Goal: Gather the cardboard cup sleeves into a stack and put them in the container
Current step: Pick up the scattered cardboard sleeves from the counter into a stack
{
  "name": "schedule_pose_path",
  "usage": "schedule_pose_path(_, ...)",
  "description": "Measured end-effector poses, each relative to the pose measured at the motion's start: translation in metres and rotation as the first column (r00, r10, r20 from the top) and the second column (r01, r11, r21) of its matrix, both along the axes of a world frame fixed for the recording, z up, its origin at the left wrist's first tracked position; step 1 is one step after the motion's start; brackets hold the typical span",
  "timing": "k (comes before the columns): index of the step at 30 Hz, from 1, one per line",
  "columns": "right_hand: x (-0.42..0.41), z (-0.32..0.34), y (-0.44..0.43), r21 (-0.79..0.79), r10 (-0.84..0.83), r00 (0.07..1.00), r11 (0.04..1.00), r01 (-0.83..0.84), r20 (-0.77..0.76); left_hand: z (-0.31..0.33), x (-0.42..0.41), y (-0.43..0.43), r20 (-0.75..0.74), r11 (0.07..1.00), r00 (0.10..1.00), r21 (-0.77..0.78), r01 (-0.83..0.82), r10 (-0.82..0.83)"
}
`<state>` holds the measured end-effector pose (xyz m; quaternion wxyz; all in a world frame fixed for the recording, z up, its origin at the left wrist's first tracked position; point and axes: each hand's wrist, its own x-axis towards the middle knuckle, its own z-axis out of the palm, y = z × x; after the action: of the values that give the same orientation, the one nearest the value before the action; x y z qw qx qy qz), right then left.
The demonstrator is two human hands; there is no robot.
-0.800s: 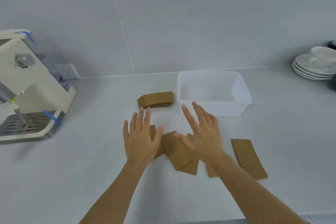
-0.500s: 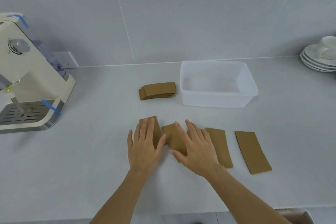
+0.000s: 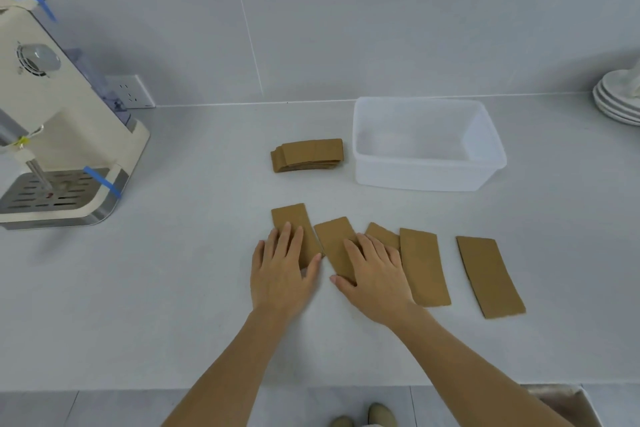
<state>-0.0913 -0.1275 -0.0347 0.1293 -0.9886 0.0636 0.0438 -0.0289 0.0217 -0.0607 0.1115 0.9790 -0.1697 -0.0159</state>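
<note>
Sleeves [image 3: 423, 266] lie in a loose row on our counter [image 3: 173, 288] before the empty container [image 3: 429, 180], our left hand [image 3: 282, 267] and right hand [image 3: 375, 274] spread flat on two, pinching nothing, so sliding them together may skew or scatter the thin cards.
</note>
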Motion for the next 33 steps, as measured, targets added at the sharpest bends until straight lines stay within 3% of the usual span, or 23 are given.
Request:
schedule_pose_path(3,0.006,0.012,-0.003,0.129,-0.013,0.998,0.991,0.022,-0.064,0.003,0.002,-0.001,-0.048,1.000,0.999,0.015,0.003,-0.002)
schedule_pose_path(6,0.014,0.026,-0.008,0.357,-0.102,0.989,0.924,0.133,-0.103,0.016,0.009,-0.005,-0.072,1.000,0.997,-0.017,0.004,-0.005)
schedule_pose_path(9,0.020,0.042,-0.014,0.502,-0.188,0.977,0.839,0.212,-0.099,0.037,0.012,-0.010,-0.047,0.955,0.998,-0.294,-0.044,0.031)
schedule_pose_path(11,0.021,0.051,-0.017,0.570,-0.224,0.973,0.792,0.220,-0.064,0.054,0.011,-0.017,-0.204,0.783,0.977,-0.595,-0.179,0.069)
schedule_pose_path(13,0.020,0.058,-0.018,0.644,-0.265,0.964,0.732,0.223,-0.032,0.072,0.007,-0.027,-0.446,0.515,0.895,-0.762,-0.392,0.020)
schedule_pose_path(16,0.016,0.063,-0.012,0.689,-0.279,0.960,0.700,0.187,0.023,0.080,0.006,-0.036,-0.698,0.061,0.662,-0.700,-0.712,-0.274)
schedule_pose_path(18,0.012,0.062,-0.006,0.702,-0.257,0.966,0.695,0.157,0.038,0.075,0.005,-0.035,-0.703,-0.107,0.532,-0.553,-0.826,-0.472)
schedule_pose_path(22,0.003,0.052,0.004,0.738,-0.215,0.977,0.659,0.143,0.004,0.059,-0.005,-0.034,-0.644,-0.150,0.380,-0.383,-0.911,-0.663)
schedule_pose_path(28,-0.013,0.041,0.013,0.762,-0.138,0.990,0.643,0.080,0.012,0.054,-0.015,-0.042,-0.636,-0.161,0.347,-0.332,-0.929,-0.690)
schedule_pose_path(33,-0.021,0.035,0.011,0.651,-0.102,0.995,0.754,0.091,-0.020,0.050,-0.019,-0.050,-0.645,-0.163,0.339,-0.319,-0.934,-0.685)
